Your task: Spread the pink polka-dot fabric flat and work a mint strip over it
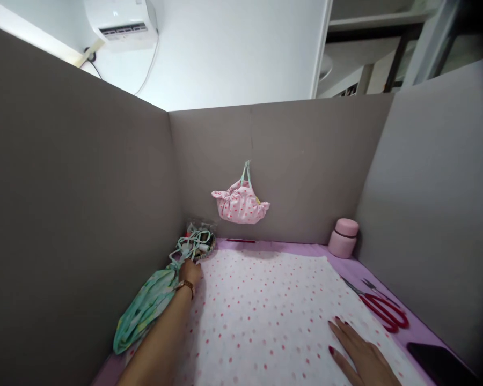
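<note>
A large white cloth with red and pink dots (261,311) lies spread over the table in front of me. My right hand (364,354) rests flat on its right side, fingers stretched out. At the far left, my left hand (190,272) is curled beside the gathered neck of a green patterned cloth bag (148,305); its fingertips are hidden from me. Pale green cords (191,244) trail from the bag's neck over a small basket (209,244) of odds and ends, just beyond that hand.
Red-handled scissors (380,308), a small dark pointed tool (380,291) and a black phone (440,364) line the right edge. A pink flask (343,238) stands in the back right corner. A pink dotted cloth pouch (241,203) hangs before the grey back panel (306,171). A dark red pen (241,240) lies below.
</note>
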Demonstrator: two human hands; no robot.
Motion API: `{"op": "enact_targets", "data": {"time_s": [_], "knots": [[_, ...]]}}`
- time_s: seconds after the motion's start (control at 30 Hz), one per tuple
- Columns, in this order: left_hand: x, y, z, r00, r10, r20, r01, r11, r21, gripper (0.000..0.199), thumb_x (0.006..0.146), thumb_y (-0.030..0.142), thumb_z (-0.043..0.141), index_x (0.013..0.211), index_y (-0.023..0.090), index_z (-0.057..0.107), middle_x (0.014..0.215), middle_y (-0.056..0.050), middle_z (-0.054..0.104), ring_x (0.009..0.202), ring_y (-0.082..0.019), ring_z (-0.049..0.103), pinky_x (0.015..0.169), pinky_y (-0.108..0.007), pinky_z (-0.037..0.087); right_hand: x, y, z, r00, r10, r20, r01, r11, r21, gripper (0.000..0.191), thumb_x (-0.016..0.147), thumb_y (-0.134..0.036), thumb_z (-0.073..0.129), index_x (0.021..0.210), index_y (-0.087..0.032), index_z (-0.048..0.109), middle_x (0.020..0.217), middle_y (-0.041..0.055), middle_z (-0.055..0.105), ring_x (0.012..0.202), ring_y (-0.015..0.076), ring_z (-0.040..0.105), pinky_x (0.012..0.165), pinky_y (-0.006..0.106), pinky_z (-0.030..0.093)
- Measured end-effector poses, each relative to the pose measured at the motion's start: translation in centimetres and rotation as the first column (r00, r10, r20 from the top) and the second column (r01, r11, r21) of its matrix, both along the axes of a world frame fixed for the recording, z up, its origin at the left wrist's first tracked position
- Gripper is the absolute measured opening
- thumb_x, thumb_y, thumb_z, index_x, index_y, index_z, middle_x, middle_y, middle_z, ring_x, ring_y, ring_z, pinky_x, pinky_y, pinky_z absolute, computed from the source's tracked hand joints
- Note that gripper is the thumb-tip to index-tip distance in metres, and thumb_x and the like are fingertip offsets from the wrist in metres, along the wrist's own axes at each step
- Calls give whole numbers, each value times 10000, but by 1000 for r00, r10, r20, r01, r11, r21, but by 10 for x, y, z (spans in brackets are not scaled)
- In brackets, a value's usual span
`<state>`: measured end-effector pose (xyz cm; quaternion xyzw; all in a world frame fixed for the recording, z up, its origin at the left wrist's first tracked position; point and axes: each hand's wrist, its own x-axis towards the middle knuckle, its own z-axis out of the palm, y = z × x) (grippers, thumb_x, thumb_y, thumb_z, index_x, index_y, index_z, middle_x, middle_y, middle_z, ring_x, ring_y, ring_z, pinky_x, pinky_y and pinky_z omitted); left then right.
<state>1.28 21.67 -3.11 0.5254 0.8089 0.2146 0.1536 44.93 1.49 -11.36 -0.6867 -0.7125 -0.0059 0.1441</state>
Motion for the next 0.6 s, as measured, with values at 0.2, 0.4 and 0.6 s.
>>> {"op": "enact_targets", "data": {"time_s": [0.2,0.4,0.6], "knots": [[14,-2,-4,995,16,-102,-23,998,-66,303,852,345,545,1078,145,546,1083,-72,577,950,-196,577,811,-402,495,-3,-3,5,1000,-3,11,3,1000,6,587,875,-554,305,1354,-228,393,1411,42,318,1287,271,307,1010,533,312],[20,-1,-13,989,-11,-149,9,1000,-12,309,868,345,518,1103,146,531,1080,-72,577,939,-192,579,810,-403,495,-5,-7,10,1000,-5,5,5,1000,11,551,889,-531,318,1364,-257,370,1419,26,306,1294,262,294,1021,528,302],[8,7,-8,987,-91,-132,88,996,-24,313,862,374,521,1071,143,544,1014,-60,598,867,-171,596,759,-365,508,-8,-8,15,1000,-10,-12,10,999,-35,558,894,-524,314,1372,-241,358,1430,37,280,1303,259,278,1037,529,270]]}}
